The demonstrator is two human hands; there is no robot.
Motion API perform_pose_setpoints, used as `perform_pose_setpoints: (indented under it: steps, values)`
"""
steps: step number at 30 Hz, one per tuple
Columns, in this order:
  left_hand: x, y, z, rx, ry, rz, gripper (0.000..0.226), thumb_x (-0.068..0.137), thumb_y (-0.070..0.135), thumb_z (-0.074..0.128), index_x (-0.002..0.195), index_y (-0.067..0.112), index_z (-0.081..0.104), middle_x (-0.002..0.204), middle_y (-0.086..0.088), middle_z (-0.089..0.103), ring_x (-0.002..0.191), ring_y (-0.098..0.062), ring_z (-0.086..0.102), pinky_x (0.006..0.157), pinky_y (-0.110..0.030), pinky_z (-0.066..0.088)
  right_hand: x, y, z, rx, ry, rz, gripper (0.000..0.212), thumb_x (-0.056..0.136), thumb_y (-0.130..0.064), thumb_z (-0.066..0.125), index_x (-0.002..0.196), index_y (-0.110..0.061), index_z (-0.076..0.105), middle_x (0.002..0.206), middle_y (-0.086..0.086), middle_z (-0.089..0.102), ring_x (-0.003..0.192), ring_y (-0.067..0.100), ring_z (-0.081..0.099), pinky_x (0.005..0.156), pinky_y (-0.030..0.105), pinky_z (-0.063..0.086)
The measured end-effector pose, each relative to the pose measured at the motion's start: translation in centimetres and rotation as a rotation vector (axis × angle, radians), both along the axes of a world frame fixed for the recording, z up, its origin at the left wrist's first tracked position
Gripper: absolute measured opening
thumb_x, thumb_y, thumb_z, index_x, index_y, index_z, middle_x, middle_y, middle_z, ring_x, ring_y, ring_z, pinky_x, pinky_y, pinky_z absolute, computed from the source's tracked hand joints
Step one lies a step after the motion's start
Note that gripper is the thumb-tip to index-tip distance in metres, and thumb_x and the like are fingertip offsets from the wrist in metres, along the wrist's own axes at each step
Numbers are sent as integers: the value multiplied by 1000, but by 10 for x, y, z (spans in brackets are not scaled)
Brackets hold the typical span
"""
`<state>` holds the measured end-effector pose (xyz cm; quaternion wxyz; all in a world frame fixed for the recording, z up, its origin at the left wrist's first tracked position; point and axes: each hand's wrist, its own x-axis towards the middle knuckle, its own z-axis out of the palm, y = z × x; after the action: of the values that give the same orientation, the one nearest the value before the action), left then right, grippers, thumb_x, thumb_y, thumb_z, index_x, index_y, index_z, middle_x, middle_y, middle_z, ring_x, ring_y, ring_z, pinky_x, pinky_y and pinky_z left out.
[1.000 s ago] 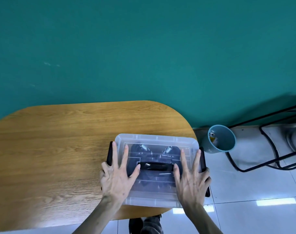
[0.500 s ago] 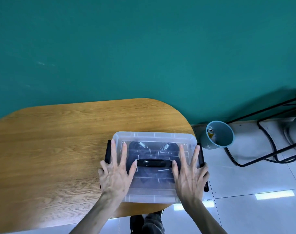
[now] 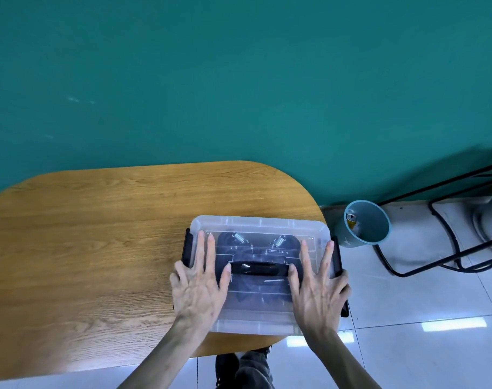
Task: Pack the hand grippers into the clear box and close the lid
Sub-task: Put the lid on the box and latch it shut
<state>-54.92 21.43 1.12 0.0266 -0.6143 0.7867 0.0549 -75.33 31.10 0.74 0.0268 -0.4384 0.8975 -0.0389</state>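
A: Both hands flat on the lid (image 3: 260, 228)! The left hand (image 3: 199, 287) lies with fingers straight and spread over the lid's left part, thumb tip at the left end of the black carry handle (image 3: 259, 268).

B: And the right hand (image 3: 316, 290) mirrors it, fingers spread and pressing on the lid's right part, thumb at the handle's other end. The outer fingers of each hand reach over the lid's side edges, by the black latches (image 3: 337, 256).

A: Through the lid you can see the hand grippers (image 3: 256, 245) inside the clear box (image 3: 256, 324), two coil springs showing beyond the handle.

B: The lid sits on the box, which rests at the right end of the wooden table (image 3: 99, 248). Right of the box, a blue bin (image 3: 371, 226) stands on the tiled floor.
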Motion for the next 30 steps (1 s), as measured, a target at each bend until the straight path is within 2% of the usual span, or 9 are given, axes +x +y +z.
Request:
perform_pose_setpoints:
  steps: [5, 10, 17, 20, 22, 23, 25, 27, 30]
  values:
    - [-3, 1, -2, -34, 17, 22, 78, 95, 64, 22, 160, 23, 8, 168, 7, -5, 72, -26, 32, 62, -36, 35, 4, -2, -5, -11, -11, -32, 57, 102, -56, 23, 156, -45, 10, 168, 9, -1, 105, 49, 43, 79, 50, 36]
    - [-4, 2, -1, -39, 8, 14, 78, 96, 64, 21, 160, 23, 8, 168, 6, -3, 72, -25, 28, 62, -36, 31, 8, -5, -8, -46, -30, -37, 54, 103, -51, 23, 155, -46, 12, 168, 6, 2, 105, 48, 43, 79, 51, 37]
    - [-1, 1, -3, -41, 23, 7, 78, 95, 64, 20, 160, 23, 10, 168, 7, -2, 71, -25, 28, 63, -36, 28, 11, -6, -10, -38, -50, -59, 55, 103, -50, 25, 156, -42, 16, 168, 6, 5, 115, 51, 40, 86, 53, 36]
    - [-2, 1, -3, -48, 48, 14, 78, 95, 64, 23, 160, 22, 12, 168, 8, -2, 73, -26, 31, 64, -37, 30, 9, -4, -7, -22, -59, -31, 59, 102, -51, 28, 157, -39, 15, 168, 3, 5, 128, 57, 30, 93, 59, 34]
    - [-2, 1, -4, -31, 72, 11, 78, 95, 63, 23, 160, 21, 11, 168, 6, -4, 89, -36, 44, 68, -40, 36, 9, -3, -6, 13, -41, 67, 62, 100, -54, 30, 158, -39, 12, 168, 4, 5, 141, 57, 16, 104, 65, 27]
    - [-1, 0, -5, -20, 84, 0, 77, 96, 61, 24, 160, 22, 11, 168, 5, -4, 109, -44, 45, 73, -43, 41, 9, -4, -5, 26, -25, 143, 63, 100, -55, 31, 158, -39, 12, 168, 5, 6, 145, 54, 12, 110, 67, 21]
    - [0, -2, -5, 6, 85, -53, 72, 97, 57, 25, 160, 26, 10, 168, 1, -2, 143, -51, 20, 95, -56, 41, 9, -6, -4, 51, -11, 286, 61, 100, -56, 32, 157, -40, 17, 167, 6, 12, 148, 51, 11, 114, 69, 17]
    - [0, -5, -6, 19, 53, -145, 65, 100, 53, 24, 159, 31, 9, 168, -1, -2, 150, -46, 2, 112, -63, 25, 10, -9, -2, 85, -18, 337, 61, 100, -58, 30, 157, -40, 16, 167, 5, 14, 147, 53, 11, 114, 67, 20]
    - [0, -9, -5, 65, 21, -234, 60, 102, 50, 19, 159, 36, 6, 168, 3, -3, 152, -40, -3, 112, -67, 22, 10, -10, 3, 130, -12, 342, 63, 100, -60, 26, 158, -40, 12, 167, 6, 13, 147, 54, 11, 115, 66, 19]
